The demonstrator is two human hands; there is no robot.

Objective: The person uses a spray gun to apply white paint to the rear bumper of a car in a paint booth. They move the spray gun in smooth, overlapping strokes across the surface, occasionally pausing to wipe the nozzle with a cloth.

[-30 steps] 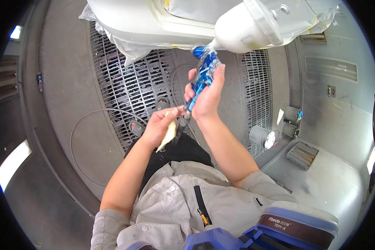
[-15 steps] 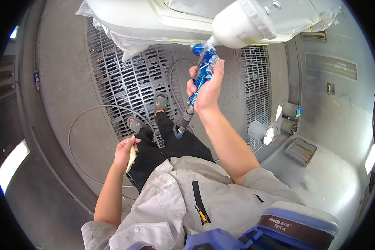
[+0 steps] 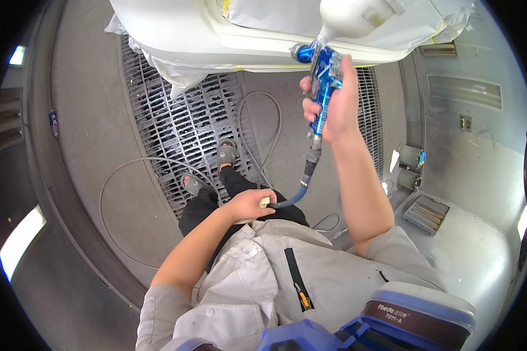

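1. Large white masked car panel [image 3: 216, 35] hangs overhead, above the metal floor grate [image 3: 181, 123].
2. Right hand [image 3: 334, 105], fingers wrapped tight, grips a glossy blue spray gun [image 3: 322, 76] just under that panel.
3. Left hand [image 3: 249, 205], fingers curled shut, pinches a small pale cloth [image 3: 265, 202] beside the grey air hose [image 3: 290, 199].

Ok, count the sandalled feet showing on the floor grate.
2. One foot rests on the floor grate beside the hose loop; the other foot lies lower left, near the grate's edge. Both belong to the person spraying; none seems hidden.

Metal floor grate [image 3: 181, 128] spans the grey floor [image 3: 88, 152]. White masked panel [image 3: 216, 29] hangs overhead. Grey wall [image 3: 468, 134] carries a vent [image 3: 465, 90] and small fittings [image 3: 413, 158].
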